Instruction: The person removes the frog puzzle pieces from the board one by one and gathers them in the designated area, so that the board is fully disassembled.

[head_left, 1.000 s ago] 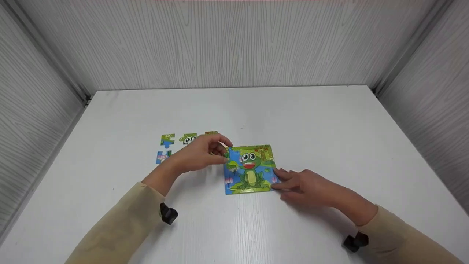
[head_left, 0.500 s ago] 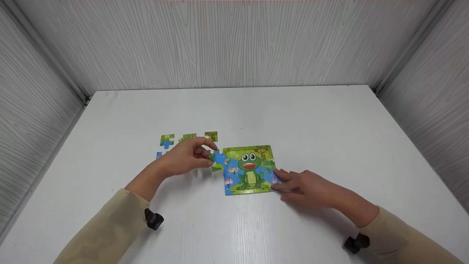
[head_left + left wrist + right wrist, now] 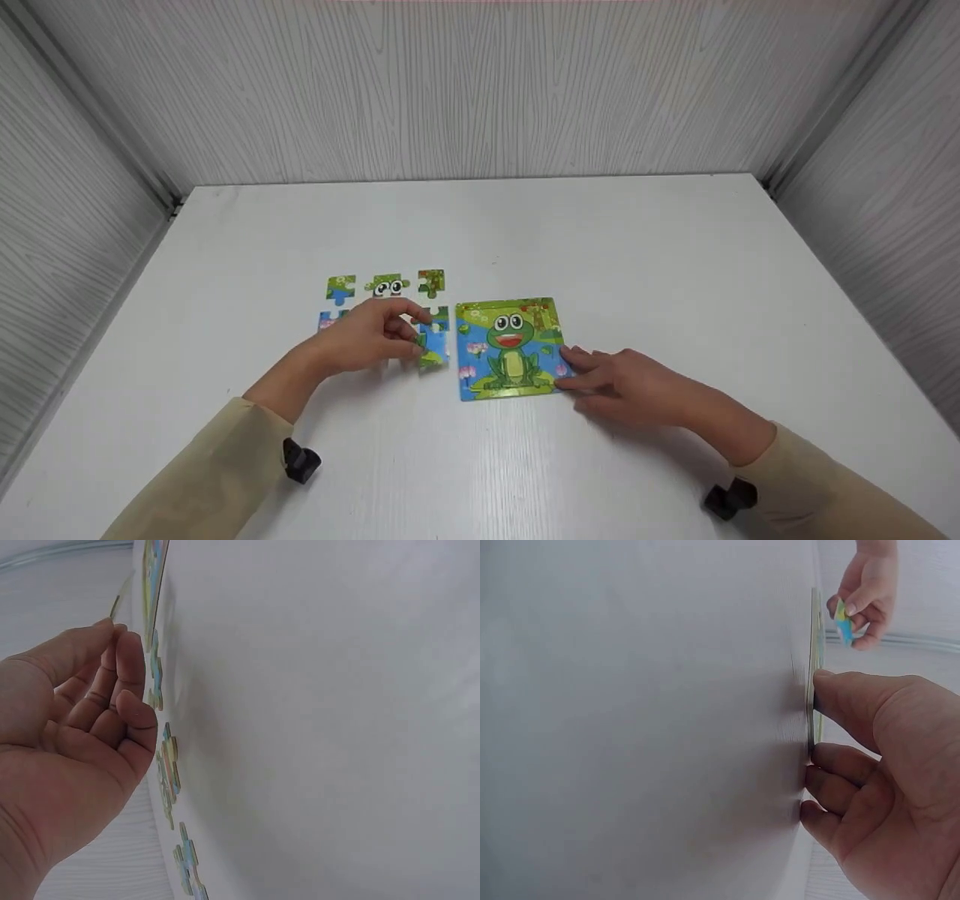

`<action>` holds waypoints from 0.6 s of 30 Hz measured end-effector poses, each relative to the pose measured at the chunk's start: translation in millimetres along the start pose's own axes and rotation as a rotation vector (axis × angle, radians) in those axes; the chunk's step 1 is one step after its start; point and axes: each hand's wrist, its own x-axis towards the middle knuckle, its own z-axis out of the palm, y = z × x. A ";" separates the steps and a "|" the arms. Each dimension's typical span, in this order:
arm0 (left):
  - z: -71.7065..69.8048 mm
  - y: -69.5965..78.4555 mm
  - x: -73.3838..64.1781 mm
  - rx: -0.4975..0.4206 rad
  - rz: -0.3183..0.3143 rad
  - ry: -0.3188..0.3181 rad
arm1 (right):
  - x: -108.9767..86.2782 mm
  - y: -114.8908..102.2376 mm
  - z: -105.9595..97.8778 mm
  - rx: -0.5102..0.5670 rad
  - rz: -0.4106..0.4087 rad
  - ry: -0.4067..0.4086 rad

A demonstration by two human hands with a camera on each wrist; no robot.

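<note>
My left hand (image 3: 367, 336) pinches a blue, green and yellow jigsaw piece (image 3: 434, 349) between thumb and fingertips. It is held raised in the right wrist view, where another side of this piece (image 3: 844, 622) shows. The hand is just left of the square frog puzzle board (image 3: 514, 349), which lies flat on the table. At the board's right edge, my right hand (image 3: 630, 384) rests with its fingertips touching it. In the right wrist view its thumb (image 3: 847, 697) and a finger meet the thin edge of the board (image 3: 815, 660).
Loose jigsaw pieces lie left of the board: a corner piece (image 3: 341, 287), one with frog eyes (image 3: 388, 285), one with a tree (image 3: 431, 282), and others partly hidden by my left hand. White table (image 3: 637, 240) extends around them, with grey wood-grain walls (image 3: 480, 90) behind and beside.
My left hand has drawn back leftward from the board's upper left with the jigsaw piece, now over the loose pieces. The right hand and the board have barely moved.
</note>
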 end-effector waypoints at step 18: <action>6.4 -11.2 -0.5 0.045 0.003 -0.010 | 0.1 -0.6 -0.6 0.010 0.016 -0.007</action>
